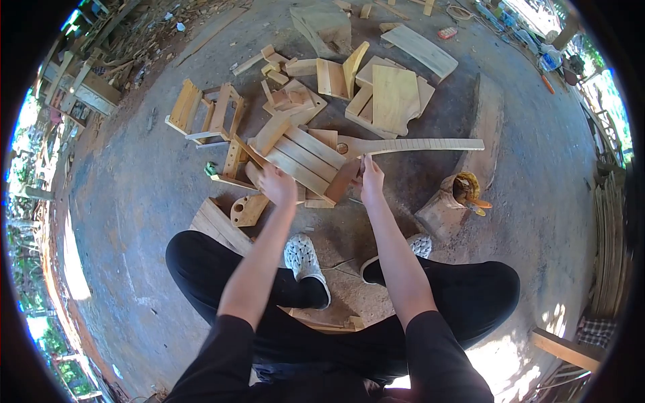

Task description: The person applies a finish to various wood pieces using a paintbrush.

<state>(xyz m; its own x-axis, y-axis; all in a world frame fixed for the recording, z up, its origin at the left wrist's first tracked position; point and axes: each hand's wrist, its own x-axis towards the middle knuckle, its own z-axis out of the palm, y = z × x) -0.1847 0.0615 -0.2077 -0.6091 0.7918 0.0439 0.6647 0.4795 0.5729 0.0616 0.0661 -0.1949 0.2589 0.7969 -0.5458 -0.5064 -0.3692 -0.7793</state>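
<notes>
A slatted wooden piece lies tilted in front of me, with a board along each end. My left hand is closed near its left end, around something I cannot make out; a thin wooden strip shows just beyond the fingers. At the right end, beside the reddish-brown end board, my right hand is closed, its fingers pressed together on something too small to name. A long pale wooden piece with cross lines extends to the right just beyond that hand.
Small slatted wooden frames stand at the left. Cut boards are piled beyond the work. A container with orange-handled tools sits on a wooden block at the right. A drilled block lies near my left shoe.
</notes>
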